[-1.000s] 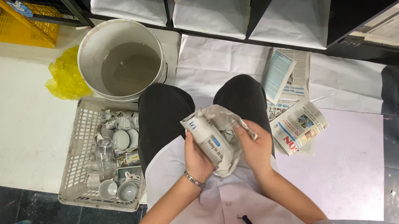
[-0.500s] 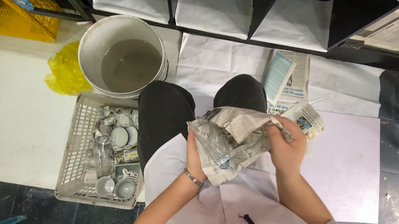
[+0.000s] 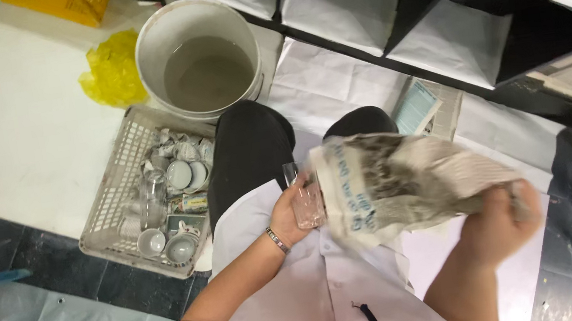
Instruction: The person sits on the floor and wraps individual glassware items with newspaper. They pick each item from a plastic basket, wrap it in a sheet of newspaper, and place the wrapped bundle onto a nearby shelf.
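Head view. Your left hand (image 3: 292, 215) is clamped around a small clear glass (image 3: 305, 199), fingers wrapped on its side, the glass upright and partly exposed above your lap. Your right hand (image 3: 497, 222) is closed on the far end of a crumpled sheet of newspaper (image 3: 402, 180); this hand is blurred, so finger detail cannot be read. The sheet stretches from the right hand across to the glass, where its near edge lies against the glass and the left fingertips. The two hands are well apart, joined only by the sheet.

To the outer side of your left hand, a pale plastic basket (image 3: 112, 207) sits on the floor beside your knee. It holds small cups, bowls and glassware, some among paper scraps. Beyond the basket, further from your left hand, stands a white bucket (image 3: 152, 49) containing cloudy water, with a yellow plastic bag (image 3: 112, 72) just beside it. Ahead of your right hand, past your knee, a folded newspaper stack (image 3: 421, 106) lies on white paper sheets (image 3: 324, 84) spread over the floor.
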